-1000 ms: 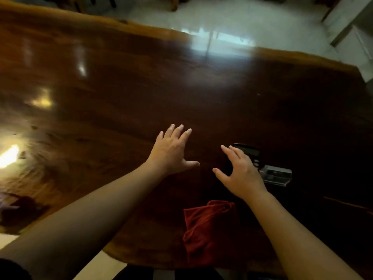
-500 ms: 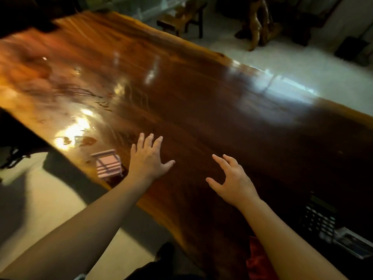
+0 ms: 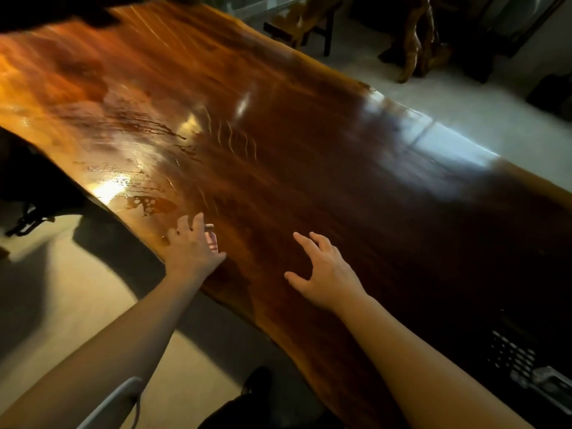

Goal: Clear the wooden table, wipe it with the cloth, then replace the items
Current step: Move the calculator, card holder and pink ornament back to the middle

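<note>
A long glossy wooden table [image 3: 309, 156] runs from the lower right to the upper left. My left hand [image 3: 193, 247] reaches over a small pink-and-white box [image 3: 211, 239] near the table's near edge; the hand covers most of it and whether the fingers grip it cannot be told. My right hand [image 3: 322, 269] hovers open above the wood, fingers spread, holding nothing. A dark calculator [image 3: 512, 356] lies at the lower right with a small silvery item [image 3: 554, 387] beside it. The red cloth is out of view.
Pale tiled floor [image 3: 464, 97] lies beyond the far edge of the table, with a wooden stool [image 3: 301, 21] and a gnarled wooden stand [image 3: 418, 41] on it. Floor and dark shadow lie left of the near edge. A white strap [image 3: 117, 400] hangs at the bottom.
The view has swung left, so the calculator slid to the lower right and the red cloth left the frame. My left hand moved onto the small pink box.
</note>
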Motion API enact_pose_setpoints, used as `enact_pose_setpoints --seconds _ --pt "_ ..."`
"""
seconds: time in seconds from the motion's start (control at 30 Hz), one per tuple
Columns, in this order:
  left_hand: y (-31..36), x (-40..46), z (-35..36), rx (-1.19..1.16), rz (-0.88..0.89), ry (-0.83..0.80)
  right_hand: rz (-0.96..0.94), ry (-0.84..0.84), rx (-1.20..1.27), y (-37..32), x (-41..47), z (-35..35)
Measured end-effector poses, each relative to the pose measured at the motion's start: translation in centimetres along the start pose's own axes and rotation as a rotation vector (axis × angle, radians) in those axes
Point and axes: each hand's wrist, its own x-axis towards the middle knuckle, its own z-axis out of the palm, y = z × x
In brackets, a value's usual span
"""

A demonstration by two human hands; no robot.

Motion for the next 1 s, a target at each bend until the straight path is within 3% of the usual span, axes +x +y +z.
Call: enact_pose_setpoints --seconds 0.27,0.37,0.6,1.0 --pt "0.9 0.7 -0.1 -0.137 -0.011 0.029 0.067 0.038 0.042 1.8 -1.1 0.0" --pt "3.3 0.6 -0.7 -0.147 0.074 0.041 0.115 0.072 0.073 3.9 -2.5 -0.6" --pt "15.1 -2.2 -0.6 -0.197 0.288 -0.024 0.253 0.211 0.123 11.1 -7.8 -2.6" --pt "36.8 -12.1 6.2 -0.175 0.689 -0.19 0.501 0.404 0.232 25.2 -20.1 -5.7"
